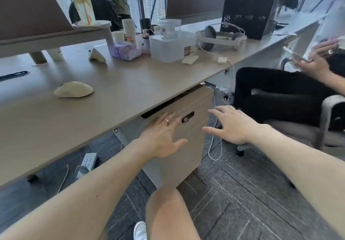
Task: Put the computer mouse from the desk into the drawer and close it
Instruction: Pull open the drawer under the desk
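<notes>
A cream computer mouse (73,89) lies on the wooden desk (121,86), left of centre. Below the desk's front edge stands a beige drawer cabinet (197,101) with a dark lock plate (187,117) on its front. My left hand (162,135), a ring on one finger, rests flat with spread fingers on the top drawer front, just left of the lock. My right hand (230,125) hovers open to the right of the cabinet, touching nothing. The drawers look shut.
A white storage box (171,47), a tissue pack (125,51), headphones (218,36) and a black crate (248,12) sit at the desk's back. A seated person (280,92) with a phone is at the right. A power strip (87,162) and cables lie on the floor.
</notes>
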A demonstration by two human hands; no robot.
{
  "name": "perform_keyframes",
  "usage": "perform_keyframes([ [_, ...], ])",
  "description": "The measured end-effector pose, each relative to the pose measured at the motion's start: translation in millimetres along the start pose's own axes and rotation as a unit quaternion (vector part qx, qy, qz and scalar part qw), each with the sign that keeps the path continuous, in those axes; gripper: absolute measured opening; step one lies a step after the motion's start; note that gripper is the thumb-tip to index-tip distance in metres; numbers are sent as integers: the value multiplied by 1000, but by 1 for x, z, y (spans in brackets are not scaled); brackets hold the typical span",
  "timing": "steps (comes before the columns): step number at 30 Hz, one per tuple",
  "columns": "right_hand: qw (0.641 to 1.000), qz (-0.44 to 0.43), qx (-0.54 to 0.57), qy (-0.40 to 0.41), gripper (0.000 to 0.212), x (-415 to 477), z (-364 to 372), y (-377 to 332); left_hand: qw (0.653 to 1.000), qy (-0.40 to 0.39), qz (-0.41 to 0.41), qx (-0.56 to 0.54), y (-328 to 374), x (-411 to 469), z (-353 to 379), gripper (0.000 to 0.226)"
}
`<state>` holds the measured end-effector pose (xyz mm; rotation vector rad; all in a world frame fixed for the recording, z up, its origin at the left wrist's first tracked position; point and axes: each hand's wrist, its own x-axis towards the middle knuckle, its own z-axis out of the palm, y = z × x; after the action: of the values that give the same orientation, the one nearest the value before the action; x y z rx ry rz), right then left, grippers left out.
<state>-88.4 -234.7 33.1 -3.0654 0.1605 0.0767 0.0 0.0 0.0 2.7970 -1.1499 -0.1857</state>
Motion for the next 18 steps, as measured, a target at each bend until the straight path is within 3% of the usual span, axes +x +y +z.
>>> perform_keyframes([
  [5,1000,-27,14,5,77,33,35,-17,999,15,-41,-9,-26,12,20,88],
  [10,998,-10,52,18,56,68,64,-30,992,116,-44,26,-29,16,33,84],
  [14,983,66,172,27,45,96,94,-29,986,155,-43,45,-28,20,38,74],
  [18,925,145,350,19,41,120,118,-30,984,161,-49,62,-26,21,40,70],
])
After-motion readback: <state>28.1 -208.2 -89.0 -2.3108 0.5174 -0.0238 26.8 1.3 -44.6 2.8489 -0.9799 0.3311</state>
